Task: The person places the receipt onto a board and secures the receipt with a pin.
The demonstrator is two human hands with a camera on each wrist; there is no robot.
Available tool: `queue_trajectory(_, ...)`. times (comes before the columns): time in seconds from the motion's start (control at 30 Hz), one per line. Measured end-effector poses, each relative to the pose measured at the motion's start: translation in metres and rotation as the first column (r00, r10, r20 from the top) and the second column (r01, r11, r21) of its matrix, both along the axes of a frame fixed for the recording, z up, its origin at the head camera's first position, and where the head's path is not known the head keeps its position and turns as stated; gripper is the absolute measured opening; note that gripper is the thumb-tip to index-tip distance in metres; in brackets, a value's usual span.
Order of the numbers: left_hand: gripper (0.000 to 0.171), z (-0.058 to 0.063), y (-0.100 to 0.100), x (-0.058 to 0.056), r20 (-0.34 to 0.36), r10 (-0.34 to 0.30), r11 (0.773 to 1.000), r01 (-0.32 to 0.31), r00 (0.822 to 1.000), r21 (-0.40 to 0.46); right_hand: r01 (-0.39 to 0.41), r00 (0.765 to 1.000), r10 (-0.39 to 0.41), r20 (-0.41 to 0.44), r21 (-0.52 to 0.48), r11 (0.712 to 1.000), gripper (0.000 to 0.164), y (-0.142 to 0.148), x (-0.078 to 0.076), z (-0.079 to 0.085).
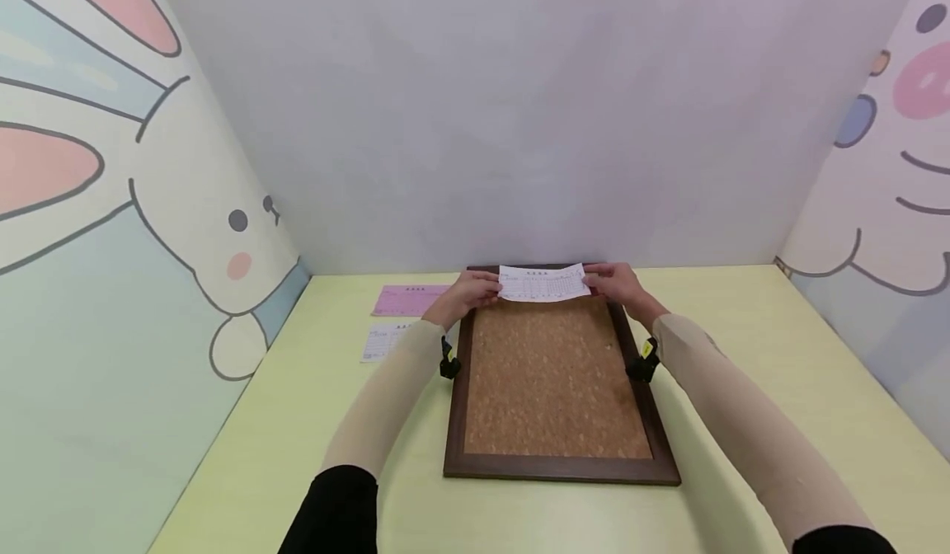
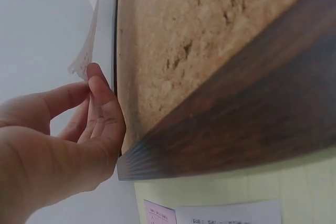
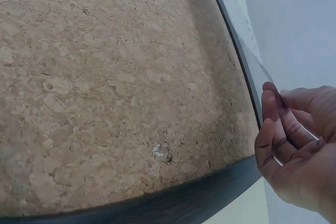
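Observation:
Both hands hold a white printed form (image 1: 543,284) by its two short ends, over the far end of a framed cork board (image 1: 557,381). My left hand (image 1: 469,292) pinches the left end between thumb and fingers; in the left wrist view the left hand (image 2: 68,135) is beside the dark wood frame (image 2: 252,87). At the other end my right hand (image 1: 618,282) pinches the paper, as the right wrist view shows with the right hand (image 3: 299,140) close by the board's edge. The sheet bows slightly and stands off the cork (image 3: 115,87).
A pink form (image 1: 408,300) and another white form (image 1: 382,341) lie left of the board on the pale yellow table (image 1: 750,356). Behind the board rises a plain grey wall (image 1: 475,109). Walls with cartoon animals (image 1: 237,221) flank the table.

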State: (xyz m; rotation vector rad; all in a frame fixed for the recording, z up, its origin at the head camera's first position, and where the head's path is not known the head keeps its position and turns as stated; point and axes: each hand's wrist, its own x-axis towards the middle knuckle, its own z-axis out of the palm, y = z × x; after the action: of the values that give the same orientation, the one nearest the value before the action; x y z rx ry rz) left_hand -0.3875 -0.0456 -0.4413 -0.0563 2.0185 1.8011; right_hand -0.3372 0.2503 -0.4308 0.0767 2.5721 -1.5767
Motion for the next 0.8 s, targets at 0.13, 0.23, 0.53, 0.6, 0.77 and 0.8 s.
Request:
queue_trajectory(0.13,0.036,-0.002,0.0,-0.004,-0.029,0.006,1.0,-0.006,1.0,-0.019,-0.007,1.0,0.007,-0.002,-0.004,1.0,0.045,-0.003,-0.005,0.003)
queue_trajectory(0.23,0.034,-0.005,0.002,-0.004,-0.043,0.011,0.999,-0.013,0.999,-0.043,-0.005,1.0,0.005,0.02,-0.031,1.0,0.046,-0.003,-0.006,0.003)
queue_trajectory(0.53,0.028,-0.007,0.007,0.003,-0.077,0.02,0.995,-0.027,0.997,-0.099,0.008,0.998,-0.008,0.054,-0.003,1.0,0.045,-0.005,-0.001,0.004)
queue_trajectory(0.6,0.027,-0.006,0.007,0.004,-0.093,0.031,0.993,-0.042,0.995,-0.113,-0.008,0.998,0.006,0.061,0.028,1.0,0.046,-0.007,-0.002,0.004)
queue_trajectory(0.77,0.021,-0.003,0.007,0.006,-0.136,0.045,0.984,-0.067,0.99,-0.166,-0.042,0.996,0.034,0.079,0.097,0.994,0.049,-0.007,-0.002,0.004)
queue_trajectory(0.8,0.021,-0.003,0.007,0.006,-0.142,0.038,0.983,-0.063,0.989,-0.173,-0.045,0.996,0.036,0.084,0.109,0.993,0.049,-0.007,-0.003,0.004)
